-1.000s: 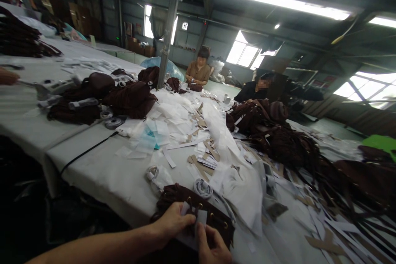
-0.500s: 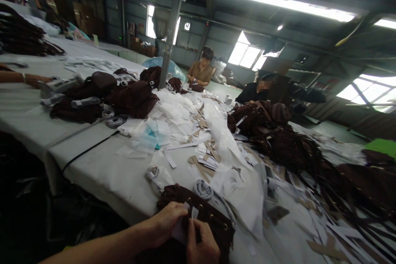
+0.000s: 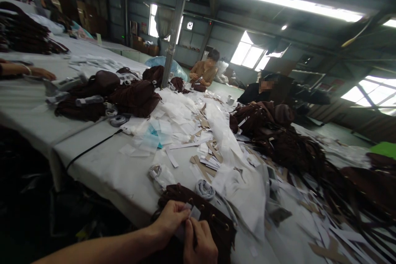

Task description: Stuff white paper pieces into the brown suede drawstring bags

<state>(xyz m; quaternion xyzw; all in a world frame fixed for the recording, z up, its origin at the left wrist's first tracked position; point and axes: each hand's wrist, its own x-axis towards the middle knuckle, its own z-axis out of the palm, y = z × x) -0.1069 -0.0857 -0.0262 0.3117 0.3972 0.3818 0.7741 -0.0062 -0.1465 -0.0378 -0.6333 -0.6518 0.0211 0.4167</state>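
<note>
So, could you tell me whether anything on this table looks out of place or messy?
Yes: loose paper scraps and card strips lie strewn across the table. Brown straps sprawl tangled at right. Both hands pinch a white tab on a brown piece.

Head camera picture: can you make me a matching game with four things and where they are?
Things:
1. white slip
2. grey roll
3. black strap
4. pole

Places:
A. standing up at the table's far side
B. pinched between both hands
C. hanging over the table's near edge
D. on the table just beyond the brown piece

Pairs: 1-B, 2-D, 3-C, 4-A
</note>
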